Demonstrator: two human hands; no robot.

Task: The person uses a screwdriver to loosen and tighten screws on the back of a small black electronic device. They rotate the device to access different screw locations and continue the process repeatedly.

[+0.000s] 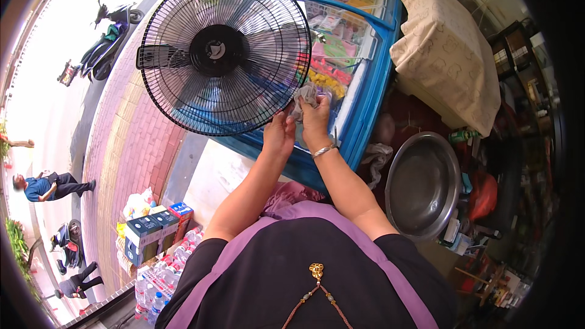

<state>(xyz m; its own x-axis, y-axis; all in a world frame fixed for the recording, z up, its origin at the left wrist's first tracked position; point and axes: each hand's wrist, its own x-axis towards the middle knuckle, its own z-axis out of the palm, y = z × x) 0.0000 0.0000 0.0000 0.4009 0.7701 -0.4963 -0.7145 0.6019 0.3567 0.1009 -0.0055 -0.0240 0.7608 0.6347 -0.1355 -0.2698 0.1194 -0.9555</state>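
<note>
A black standing fan [219, 50] with a round wire guard fills the upper middle. My right hand [315, 123], with a silver bracelet at the wrist, is closed on a crumpled grey cloth [306, 94] at the guard's lower right rim. Beside it, my left hand [280, 135] has its fingers curled at the same rim, close to the cloth and seeming to grip the wires. Behind the fan stands a blue-framed chest freezer [379, 79] with a glass top, showing colourful packages inside.
To the right are a large metal basin [422, 186] and a box under a beige patterned cloth [448, 55]. Bottled water packs [159, 283] and dark boxes [146, 237] stand at lower left. Beyond the pink paving [131, 103] are parked scooters [103, 49] and two people.
</note>
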